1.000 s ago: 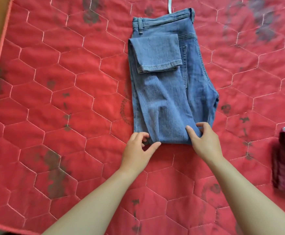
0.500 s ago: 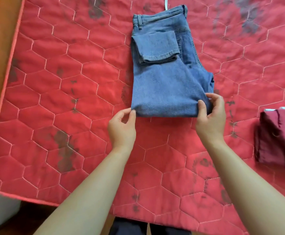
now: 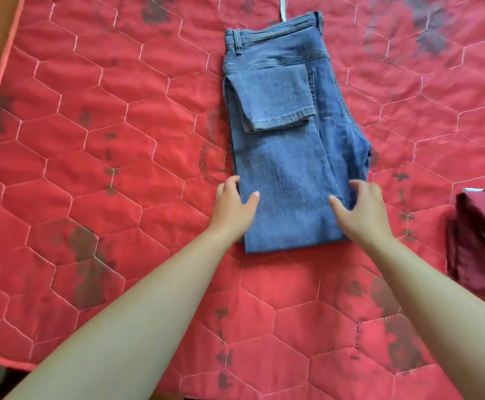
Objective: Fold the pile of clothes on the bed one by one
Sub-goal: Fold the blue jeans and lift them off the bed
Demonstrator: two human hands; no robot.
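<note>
Red quilt (image 3: 120,140) bears folded jeans (image 3: 287,168); left hand (image 3: 232,206) and right hand (image 3: 362,212) touch their near end, fingers (image 3: 359,184) spread.

Bare red quilt (image 3: 91,168) stretches wide to the left of the jeans (image 3: 287,174) and along the near side. On the right a folded maroon garment (image 3: 483,241) sits in the way, well apart from them.
</note>
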